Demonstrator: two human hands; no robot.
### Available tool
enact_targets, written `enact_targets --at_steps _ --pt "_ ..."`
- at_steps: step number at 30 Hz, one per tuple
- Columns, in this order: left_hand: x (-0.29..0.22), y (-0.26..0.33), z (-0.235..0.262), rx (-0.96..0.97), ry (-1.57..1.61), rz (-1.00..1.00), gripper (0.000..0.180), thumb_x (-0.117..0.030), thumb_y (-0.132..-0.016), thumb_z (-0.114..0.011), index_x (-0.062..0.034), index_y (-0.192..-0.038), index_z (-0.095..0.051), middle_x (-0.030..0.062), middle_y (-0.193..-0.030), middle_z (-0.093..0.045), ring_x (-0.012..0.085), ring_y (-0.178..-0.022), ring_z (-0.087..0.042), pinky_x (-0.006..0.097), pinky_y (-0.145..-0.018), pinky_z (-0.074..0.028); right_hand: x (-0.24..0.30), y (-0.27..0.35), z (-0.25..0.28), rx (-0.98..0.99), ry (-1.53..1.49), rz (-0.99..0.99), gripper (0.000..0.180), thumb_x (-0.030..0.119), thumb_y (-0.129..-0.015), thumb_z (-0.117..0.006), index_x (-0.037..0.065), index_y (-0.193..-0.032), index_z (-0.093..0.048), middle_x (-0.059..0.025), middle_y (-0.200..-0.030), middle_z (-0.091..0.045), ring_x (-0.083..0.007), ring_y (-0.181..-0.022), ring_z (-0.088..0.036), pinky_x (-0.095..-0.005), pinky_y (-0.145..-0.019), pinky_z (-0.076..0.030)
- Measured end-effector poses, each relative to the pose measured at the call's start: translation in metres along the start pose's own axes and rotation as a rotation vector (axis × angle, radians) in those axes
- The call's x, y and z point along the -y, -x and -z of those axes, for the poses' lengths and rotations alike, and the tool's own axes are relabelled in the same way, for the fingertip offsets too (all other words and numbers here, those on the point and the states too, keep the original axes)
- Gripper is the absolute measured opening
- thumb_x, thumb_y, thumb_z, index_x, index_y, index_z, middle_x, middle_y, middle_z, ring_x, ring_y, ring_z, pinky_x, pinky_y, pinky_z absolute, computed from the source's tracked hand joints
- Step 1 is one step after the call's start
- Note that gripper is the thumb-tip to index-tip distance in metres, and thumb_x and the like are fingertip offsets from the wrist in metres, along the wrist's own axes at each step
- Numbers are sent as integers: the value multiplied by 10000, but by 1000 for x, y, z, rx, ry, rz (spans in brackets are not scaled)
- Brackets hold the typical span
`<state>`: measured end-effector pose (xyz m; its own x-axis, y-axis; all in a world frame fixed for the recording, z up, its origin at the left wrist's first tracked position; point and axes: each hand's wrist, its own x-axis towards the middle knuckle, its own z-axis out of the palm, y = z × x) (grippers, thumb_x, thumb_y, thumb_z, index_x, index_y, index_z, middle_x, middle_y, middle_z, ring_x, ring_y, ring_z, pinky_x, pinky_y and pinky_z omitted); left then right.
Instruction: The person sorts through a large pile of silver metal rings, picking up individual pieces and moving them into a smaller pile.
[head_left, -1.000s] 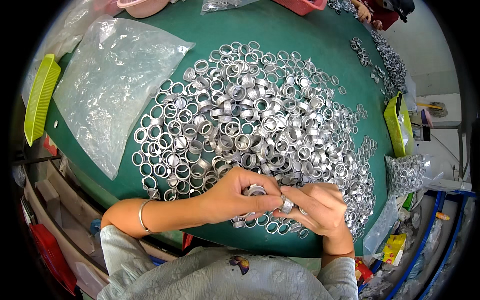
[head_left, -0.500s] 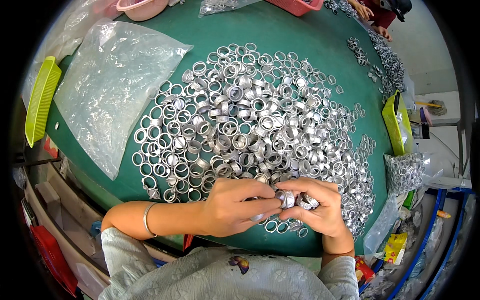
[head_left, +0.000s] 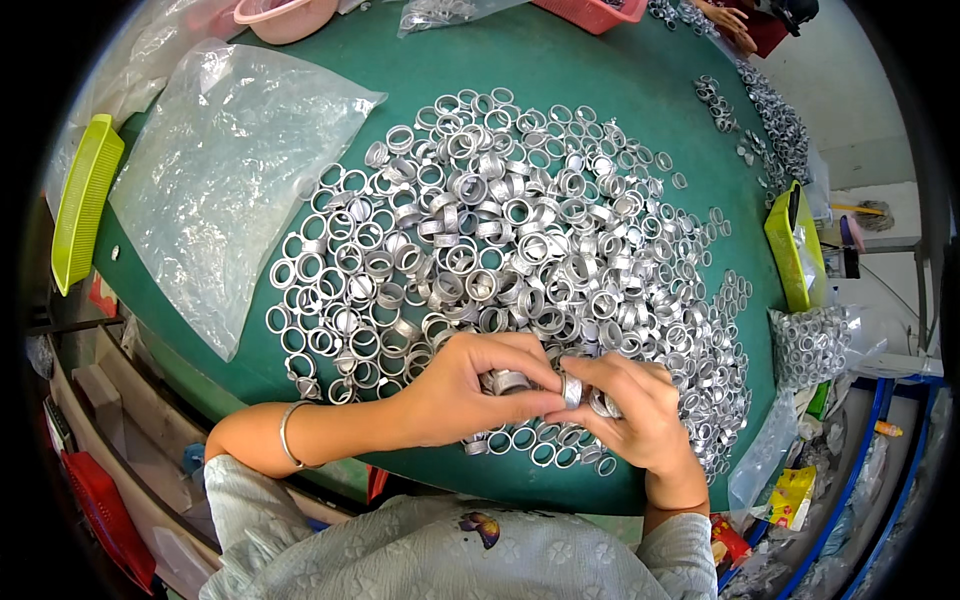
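A wide heap of silver-grey metal rings [head_left: 520,210] covers the middle of the green table, some of them with small tabs. At its near edge my two hands meet. My left hand [head_left: 450,392] is closed, with a ring or two curled inside the palm and its fingertips at a patterned metal ring [head_left: 571,390]. My right hand [head_left: 640,405] pinches that same ring from the other side between thumb and forefinger. More rings show partly under the right fingers. Several loose rings lie just below the hands.
A clear plastic bag [head_left: 240,180] lies flat on the left, beside a yellow-green basket [head_left: 85,205]. Another yellow-green basket [head_left: 795,250] and a bag of rings [head_left: 812,345] stand at the right edge. Pink basins [head_left: 287,18] sit at the back. A co-worker's hand [head_left: 728,18] is at far right.
My left hand has turned, its thumb now along the near side and rings showing in its palm. The right hand has curled slightly. Far off, the co-worker's hands have shifted.
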<state>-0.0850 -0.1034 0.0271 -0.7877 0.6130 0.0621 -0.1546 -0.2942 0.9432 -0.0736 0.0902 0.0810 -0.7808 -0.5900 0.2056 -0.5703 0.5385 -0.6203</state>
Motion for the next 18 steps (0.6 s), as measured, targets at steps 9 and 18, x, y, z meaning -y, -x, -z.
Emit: enact_targets --at_steps 9,18 --pt "-12 3 -3 27 -324 -216 118 -10 -747 -641 1 -864 -637 90 -790 -572 177 -670 -559 255 -586 -438 -1 2 8 35 -73 11 444 162 -615 -769 -3 -977 -570 -123 -754 -603 -205 -565 -594 -290 -482 -464" --pt "-4 -1 4 -79 439 223 188 -130 -862 -555 34 -933 -611 48 -728 -548 63 -479 -440 193 -419 -311 -6 -2 20 -159 -32 -277 448 115 -619 -777 0 -1013 -597 -59 -653 -577 -124 -579 -561 -235 -552 -449"
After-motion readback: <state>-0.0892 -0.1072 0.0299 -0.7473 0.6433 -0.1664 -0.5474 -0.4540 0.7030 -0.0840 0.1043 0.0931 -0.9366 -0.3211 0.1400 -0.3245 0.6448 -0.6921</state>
